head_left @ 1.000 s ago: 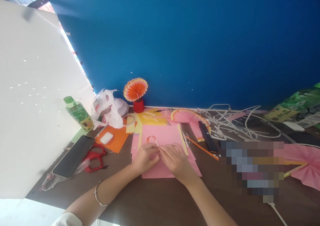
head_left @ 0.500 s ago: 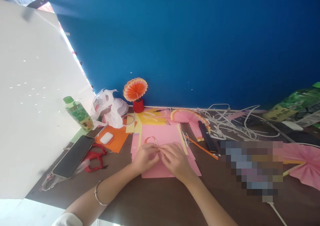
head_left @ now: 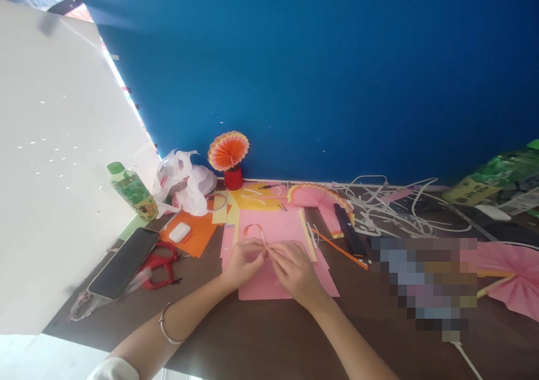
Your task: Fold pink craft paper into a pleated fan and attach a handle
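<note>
My left hand (head_left: pixel 245 263) and my right hand (head_left: pixel 295 268) meet over a stack of pink paper sheets (head_left: pixel 269 223), fingertips pinched together. Between them they hold a narrow pink paper strip (head_left: pixel 254 228), its loose end curling up and to the left above my left fingers. The held part of the strip is mostly hidden by the fingertips. Behind the stack lie yellow sheets (head_left: pixel 256 201). A pleated orange paper rosette (head_left: pixel 228 150) stands in a red holder (head_left: pixel 233 178) near the blue wall.
At left are a phone (head_left: pixel 123 263), red scissors (head_left: pixel 162 268), a white case (head_left: pixel 179 232) on orange paper, a green bottle (head_left: pixel 133 191) and a white plastic bag (head_left: pixel 196 186). Rightward lie a pleated pink fan (head_left: pixel 315 196), an orange strip (head_left: pixel 341 249), a black object (head_left: pixel 349 229) and white cables (head_left: pixel 404 217).
The curled end of the strip has risen slightly, and more of it shows above my fingertips. Both hands have shifted only a little and keep their pinch.
</note>
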Motion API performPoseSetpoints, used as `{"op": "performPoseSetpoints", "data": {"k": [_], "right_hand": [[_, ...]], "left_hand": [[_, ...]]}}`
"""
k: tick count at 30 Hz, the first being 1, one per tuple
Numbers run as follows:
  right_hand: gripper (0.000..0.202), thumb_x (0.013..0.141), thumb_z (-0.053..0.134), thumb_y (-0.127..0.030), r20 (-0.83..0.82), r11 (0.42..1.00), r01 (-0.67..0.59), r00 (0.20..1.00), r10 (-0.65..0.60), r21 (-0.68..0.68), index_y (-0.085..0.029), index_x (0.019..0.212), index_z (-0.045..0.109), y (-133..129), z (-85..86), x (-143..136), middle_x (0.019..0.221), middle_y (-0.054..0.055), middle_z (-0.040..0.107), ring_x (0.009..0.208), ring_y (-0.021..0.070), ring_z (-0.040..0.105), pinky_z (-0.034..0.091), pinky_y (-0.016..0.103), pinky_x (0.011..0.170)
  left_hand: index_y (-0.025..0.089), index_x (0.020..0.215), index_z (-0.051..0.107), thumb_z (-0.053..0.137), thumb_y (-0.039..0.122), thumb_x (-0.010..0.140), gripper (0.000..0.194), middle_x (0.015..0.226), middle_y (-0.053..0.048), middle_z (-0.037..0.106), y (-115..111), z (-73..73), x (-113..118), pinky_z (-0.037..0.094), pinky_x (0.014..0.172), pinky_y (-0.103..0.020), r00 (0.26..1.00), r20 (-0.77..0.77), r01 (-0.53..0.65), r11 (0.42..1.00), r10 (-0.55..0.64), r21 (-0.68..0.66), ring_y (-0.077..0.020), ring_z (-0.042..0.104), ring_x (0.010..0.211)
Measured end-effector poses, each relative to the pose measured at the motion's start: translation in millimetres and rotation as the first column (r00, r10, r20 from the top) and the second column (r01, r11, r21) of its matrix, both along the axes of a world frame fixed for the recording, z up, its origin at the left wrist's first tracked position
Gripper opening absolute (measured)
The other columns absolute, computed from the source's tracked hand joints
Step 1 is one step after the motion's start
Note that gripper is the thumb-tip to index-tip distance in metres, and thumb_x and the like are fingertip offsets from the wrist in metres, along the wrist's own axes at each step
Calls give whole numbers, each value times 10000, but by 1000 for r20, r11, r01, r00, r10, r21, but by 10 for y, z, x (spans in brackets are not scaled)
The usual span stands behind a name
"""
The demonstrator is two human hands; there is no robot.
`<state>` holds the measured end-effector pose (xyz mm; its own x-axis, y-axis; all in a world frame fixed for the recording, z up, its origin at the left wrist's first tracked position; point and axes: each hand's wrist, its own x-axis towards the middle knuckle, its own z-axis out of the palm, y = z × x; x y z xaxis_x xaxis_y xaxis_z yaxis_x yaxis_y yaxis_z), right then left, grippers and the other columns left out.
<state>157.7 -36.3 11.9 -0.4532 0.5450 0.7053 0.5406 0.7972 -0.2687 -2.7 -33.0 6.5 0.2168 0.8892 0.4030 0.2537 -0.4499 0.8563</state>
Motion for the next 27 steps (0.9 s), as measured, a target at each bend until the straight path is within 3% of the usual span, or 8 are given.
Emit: {"op": "performPoseSetpoints", "data": {"k": [3,11,19,27], "right_hand": [[196,850,447,-94,16,1000,10,1000,-10,18,-178,957,588,1,32,16,901,71,639,847,180,562,436,368,755],[241,870,404,-69,272,973,1,960,-66,232,-155,994,592,-43,181,57,912,91,643,862,195,576,431,385,784],[209,864,417,-56,286,972,5,955,-73,233,-150,883,602,-19,146,36,887,80,640,833,181,566,428,382,761],[217,863,410,-56,367,957,14,922,-125,290,-138,889,609,-37,188,48,849,84,631,814,186,554,422,383,767]], "left_hand": [[167,730,655,495,125,744,166,802,-53,665,3,-27,7,512,724,-295,1000,-14,-3,1000,3,-2,-166,618,786],[167,743,651,499,128,729,157,771,-50,650,-19,-29,22,504,698,-280,993,-113,-19,995,31,101,-152,610,718],[171,765,667,514,140,730,160,780,-50,649,-7,-110,9,499,702,-282,982,-177,-35,989,61,146,-156,608,724],[166,775,664,504,145,751,163,791,-49,647,-22,-87,11,497,709,-273,987,-157,-15,993,33,115,-153,611,741]]}}
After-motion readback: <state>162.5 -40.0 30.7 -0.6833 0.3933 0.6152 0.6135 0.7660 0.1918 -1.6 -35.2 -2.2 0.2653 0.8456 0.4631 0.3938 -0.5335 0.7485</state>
